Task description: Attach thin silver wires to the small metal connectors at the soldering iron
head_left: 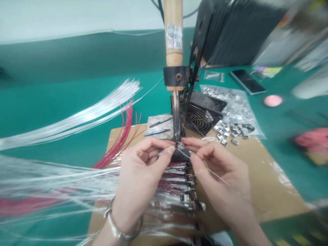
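Wire point(183, 153), one strand, runs between two hands point(143, 167) point(224, 167).

From my end I see a smartphone point(248, 82) lying on the green bench point(279, 119), with a small round pink object point(273, 100) near it. A large black ribbed box point(241, 34) stands behind, and far right I make out a blurred red thing point(314, 140).

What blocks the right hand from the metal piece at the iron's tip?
Nothing visible; the right hand is beside the metal piece. The iron comes down close by; that hand holds a thin wire in front.
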The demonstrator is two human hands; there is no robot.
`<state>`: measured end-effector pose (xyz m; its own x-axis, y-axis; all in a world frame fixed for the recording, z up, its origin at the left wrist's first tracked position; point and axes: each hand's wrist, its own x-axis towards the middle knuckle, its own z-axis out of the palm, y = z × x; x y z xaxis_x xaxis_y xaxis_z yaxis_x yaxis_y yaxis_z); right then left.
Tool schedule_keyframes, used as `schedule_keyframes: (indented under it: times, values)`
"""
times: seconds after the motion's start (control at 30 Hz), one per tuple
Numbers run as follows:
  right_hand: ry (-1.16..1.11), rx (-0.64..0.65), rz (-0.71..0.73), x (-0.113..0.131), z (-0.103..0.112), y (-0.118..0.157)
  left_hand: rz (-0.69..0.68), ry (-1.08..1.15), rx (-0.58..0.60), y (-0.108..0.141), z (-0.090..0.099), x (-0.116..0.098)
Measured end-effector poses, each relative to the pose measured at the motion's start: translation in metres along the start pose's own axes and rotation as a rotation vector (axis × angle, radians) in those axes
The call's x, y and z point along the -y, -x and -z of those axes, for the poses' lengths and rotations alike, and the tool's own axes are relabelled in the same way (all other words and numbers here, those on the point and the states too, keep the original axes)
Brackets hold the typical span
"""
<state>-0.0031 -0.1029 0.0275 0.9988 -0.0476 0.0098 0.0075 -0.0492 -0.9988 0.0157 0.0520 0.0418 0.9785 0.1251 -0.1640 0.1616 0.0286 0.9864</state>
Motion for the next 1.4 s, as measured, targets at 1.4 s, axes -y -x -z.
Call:
schedule_keyframes:
  times: [1.4]
  values:
    - [0.108, -0.012, 0.099, -0.0028, -0.0001, 0.0002, -0.097, -0.072, -0.018, 0.0007, 0.0007, 0.0025]
